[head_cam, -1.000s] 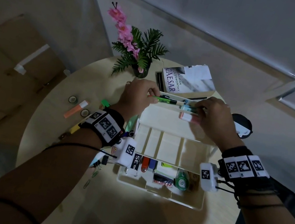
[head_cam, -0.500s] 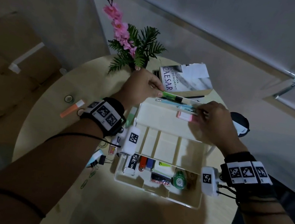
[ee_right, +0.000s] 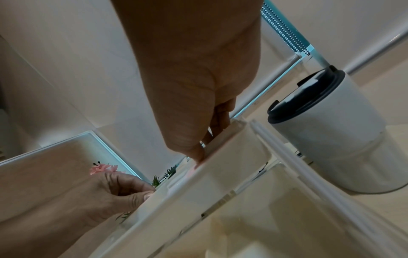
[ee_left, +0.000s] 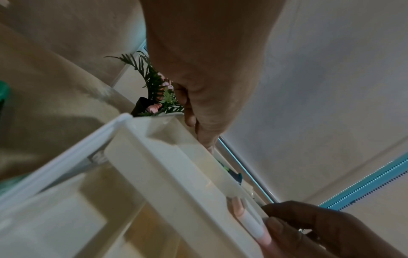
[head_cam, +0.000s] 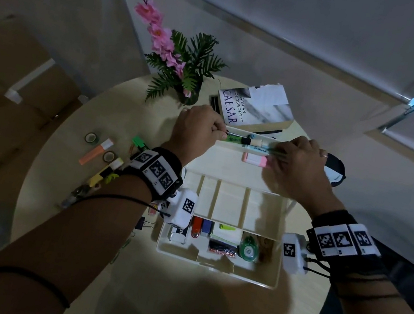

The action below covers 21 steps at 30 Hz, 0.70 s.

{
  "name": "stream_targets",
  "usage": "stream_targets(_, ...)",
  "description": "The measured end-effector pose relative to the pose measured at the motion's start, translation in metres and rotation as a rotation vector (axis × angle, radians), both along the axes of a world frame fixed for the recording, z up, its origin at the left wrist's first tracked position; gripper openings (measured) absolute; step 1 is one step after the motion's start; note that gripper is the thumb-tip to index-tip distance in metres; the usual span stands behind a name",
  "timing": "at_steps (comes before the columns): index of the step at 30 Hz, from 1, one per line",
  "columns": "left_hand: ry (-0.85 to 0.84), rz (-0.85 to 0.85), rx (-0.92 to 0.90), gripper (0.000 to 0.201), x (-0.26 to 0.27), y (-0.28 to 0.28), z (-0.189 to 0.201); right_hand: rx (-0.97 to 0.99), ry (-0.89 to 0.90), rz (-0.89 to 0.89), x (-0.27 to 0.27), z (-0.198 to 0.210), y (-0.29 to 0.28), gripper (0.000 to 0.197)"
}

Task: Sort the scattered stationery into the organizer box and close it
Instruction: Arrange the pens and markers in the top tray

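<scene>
A round pale tabletop (head_cam: 132, 106) is carrying the open organizer box (head_cam: 219, 241). Both hands are working at its far tray: the left hand (head_cam: 196, 133) is pinching the pens (head_cam: 244, 141), the right hand (head_cam: 298, 161) curling on their other end. Best lowering them level, parallel to the pink eraser (head_cam: 254, 160), before letting go.

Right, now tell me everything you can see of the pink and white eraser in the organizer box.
The pink and white eraser is a small flat block: a white middle, seemingly a sleeve, with pink ends. It lies flat in the long rear compartment of the cream plastic organizer box, lengthwise along it, just in front of the green pen and the other pens. The right hand touches its right end with its fingertips; the left hand is off it, pinching the green pen instead.
</scene>
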<state>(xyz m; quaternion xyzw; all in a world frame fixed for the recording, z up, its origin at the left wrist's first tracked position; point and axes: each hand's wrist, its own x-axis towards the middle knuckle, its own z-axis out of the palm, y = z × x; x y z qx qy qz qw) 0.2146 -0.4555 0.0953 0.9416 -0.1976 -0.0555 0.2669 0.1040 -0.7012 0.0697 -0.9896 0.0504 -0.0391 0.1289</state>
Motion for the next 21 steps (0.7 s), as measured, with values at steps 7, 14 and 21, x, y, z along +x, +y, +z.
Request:
stream_targets(7,-0.029,-0.01,0.051,0.01,0.003,0.0,0.003,0.02,0.023,-0.01,0.0,0.0,0.004,0.029)
stream_targets(14,-0.054,-0.013,0.113,0.007,0.009,0.013,0.004,0.13,-0.031,0.115,0.001,0.009,0.021,0.034)
stream_targets(21,-0.095,0.027,0.004,0.008,0.0,0.028,0.008,0.172,-0.034,0.148,0.011,0.007,0.048,0.042)
